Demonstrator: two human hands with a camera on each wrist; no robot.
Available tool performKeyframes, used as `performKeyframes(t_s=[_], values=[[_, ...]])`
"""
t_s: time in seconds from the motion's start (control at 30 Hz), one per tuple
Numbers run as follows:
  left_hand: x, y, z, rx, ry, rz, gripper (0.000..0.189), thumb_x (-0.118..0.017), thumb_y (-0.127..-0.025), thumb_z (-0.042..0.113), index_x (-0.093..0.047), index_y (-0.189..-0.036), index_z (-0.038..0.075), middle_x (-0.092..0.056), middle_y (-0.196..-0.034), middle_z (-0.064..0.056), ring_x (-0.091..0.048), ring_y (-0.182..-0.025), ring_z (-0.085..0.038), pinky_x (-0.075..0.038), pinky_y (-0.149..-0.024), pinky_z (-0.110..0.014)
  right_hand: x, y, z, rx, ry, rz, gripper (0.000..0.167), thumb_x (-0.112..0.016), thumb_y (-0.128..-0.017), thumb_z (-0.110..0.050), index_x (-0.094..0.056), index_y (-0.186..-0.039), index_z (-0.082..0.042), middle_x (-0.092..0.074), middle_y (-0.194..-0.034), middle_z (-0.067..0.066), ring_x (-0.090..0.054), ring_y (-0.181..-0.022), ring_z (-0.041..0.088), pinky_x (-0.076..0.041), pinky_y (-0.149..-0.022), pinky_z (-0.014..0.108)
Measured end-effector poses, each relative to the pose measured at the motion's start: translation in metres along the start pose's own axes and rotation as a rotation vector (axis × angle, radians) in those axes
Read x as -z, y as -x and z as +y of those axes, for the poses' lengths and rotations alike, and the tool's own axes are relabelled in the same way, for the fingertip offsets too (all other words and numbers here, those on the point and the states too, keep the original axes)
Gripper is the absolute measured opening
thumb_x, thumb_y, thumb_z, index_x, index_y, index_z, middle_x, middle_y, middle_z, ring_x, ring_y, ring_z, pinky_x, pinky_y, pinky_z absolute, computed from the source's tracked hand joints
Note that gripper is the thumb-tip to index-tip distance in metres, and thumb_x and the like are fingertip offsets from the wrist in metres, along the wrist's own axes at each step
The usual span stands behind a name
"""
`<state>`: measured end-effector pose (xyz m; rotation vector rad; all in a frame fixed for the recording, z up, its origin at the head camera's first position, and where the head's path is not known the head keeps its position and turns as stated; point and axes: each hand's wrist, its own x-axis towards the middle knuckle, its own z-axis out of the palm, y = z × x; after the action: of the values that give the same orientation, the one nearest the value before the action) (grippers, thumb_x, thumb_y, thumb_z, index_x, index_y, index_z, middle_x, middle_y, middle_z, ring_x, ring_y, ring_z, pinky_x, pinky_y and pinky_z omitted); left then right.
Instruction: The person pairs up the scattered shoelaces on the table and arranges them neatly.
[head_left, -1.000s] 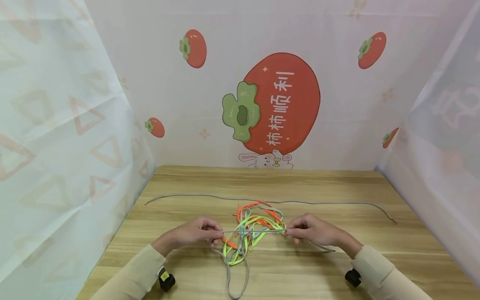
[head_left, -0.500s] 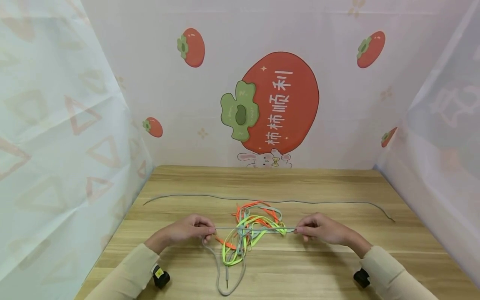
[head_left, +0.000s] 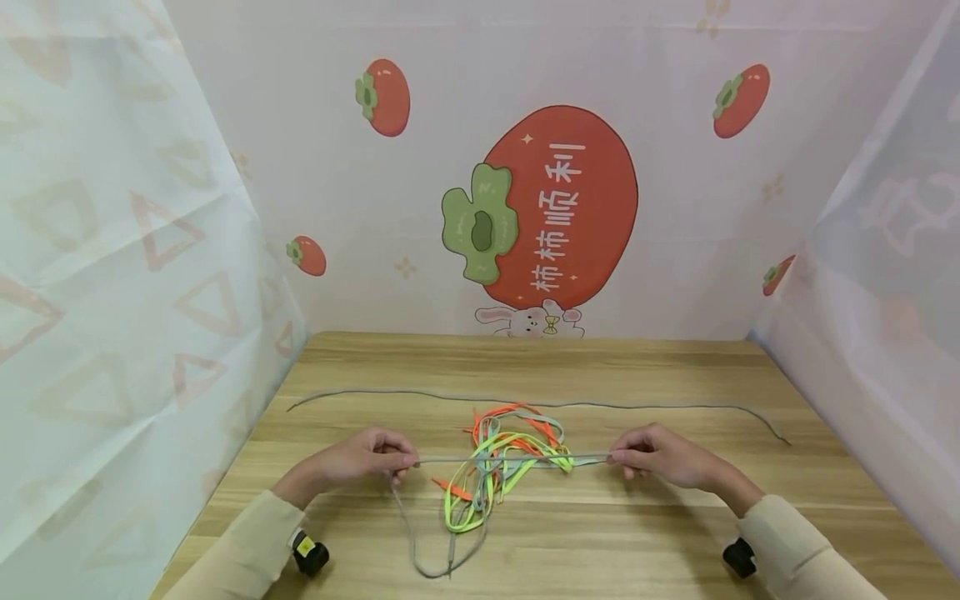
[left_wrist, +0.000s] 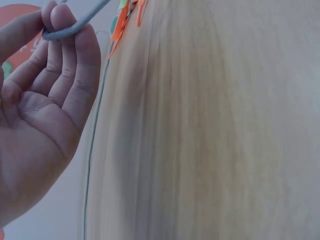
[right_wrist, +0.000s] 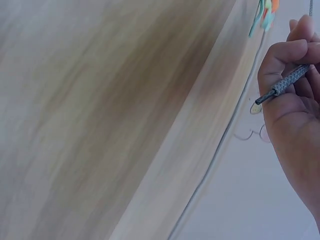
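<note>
A grey shoelace is stretched between both hands, low over a tangled pile of shoelaces. My left hand pinches it at the left; in the left wrist view the grey lace bends at the fingertips. From there a slack loop hangs down toward the near side of the table. My right hand grips it near one end, and the tipped lace end sticks out past the curled fingers in the right wrist view. Beneath lie a neon yellow lace, an orange lace and a pale blue-grey lace.
Another grey shoelace lies nearly straight across the back of the wooden table. Patterned cloth walls stand behind and at both sides, the back one printed with a large persimmon. Each sleeve carries a black wrist camera.
Both hands have moved apart, left hand leftward and right hand rightward. The taut stretch of grey lace has grown longer, and its slack loop has shifted left and become shallower.
</note>
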<state>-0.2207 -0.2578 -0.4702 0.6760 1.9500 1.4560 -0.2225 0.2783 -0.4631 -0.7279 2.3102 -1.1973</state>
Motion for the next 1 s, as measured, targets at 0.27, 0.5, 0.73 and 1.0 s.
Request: performKeyframes(t_s=[0.27, 0.5, 0.73, 1.0], values=[[0.008, 0.014, -0.005, 0.004, 0.03, 0.032, 0.039, -0.06, -0.109, 0.019, -0.062, -0.125, -0.016, -0.068, -0.099, -0.009, -0.067, -0.086, -0.007, -0.061, -0.081, -0.024, 0.014, 0.013, 0.015, -0.012, -0.02, 0.041, 0.028, -0.057, -0.111, -0.024, -0.073, -0.106, -0.002, -0.066, -0.083, 0.013, -0.048, -0.066, 0.003, -0.044, -0.056, 0.025], [0.02, 0.03, -0.01, -0.001, -0.007, 0.081, 0.038, -0.057, -0.11, 0.018, -0.061, -0.124, -0.016, -0.067, -0.097, -0.005, -0.067, -0.087, -0.008, -0.061, -0.083, -0.029, 0.026, 0.026, 0.024, -0.043, -0.012, 0.087, 0.029, -0.055, -0.111, -0.024, -0.071, -0.11, 0.0, -0.067, -0.084, 0.014, -0.05, -0.066, 0.008, -0.045, -0.057, 0.028], [0.032, 0.046, -0.016, -0.011, 0.012, 0.117, 0.037, -0.056, -0.111, 0.015, -0.057, -0.125, -0.019, -0.064, -0.097, 0.002, -0.065, -0.089, -0.005, -0.061, -0.086, -0.028, 0.039, 0.036, 0.033, -0.044, -0.02, 0.115, 0.03, -0.053, -0.112, -0.021, -0.069, -0.111, 0.004, -0.066, -0.086, 0.015, -0.051, -0.067, 0.01, -0.047, -0.058, 0.03], [0.041, 0.061, -0.02, -0.023, 0.061, 0.131, 0.037, -0.052, -0.112, 0.011, -0.055, -0.131, -0.021, -0.065, -0.099, 0.004, -0.065, -0.091, -0.003, -0.062, -0.088, -0.028, 0.056, 0.048, 0.042, -0.049, -0.025, 0.155, 0.031, -0.051, -0.113, -0.019, -0.068, -0.118, 0.006, -0.066, -0.087, 0.011, -0.052, -0.067, 0.02, -0.049, -0.06, 0.033]])
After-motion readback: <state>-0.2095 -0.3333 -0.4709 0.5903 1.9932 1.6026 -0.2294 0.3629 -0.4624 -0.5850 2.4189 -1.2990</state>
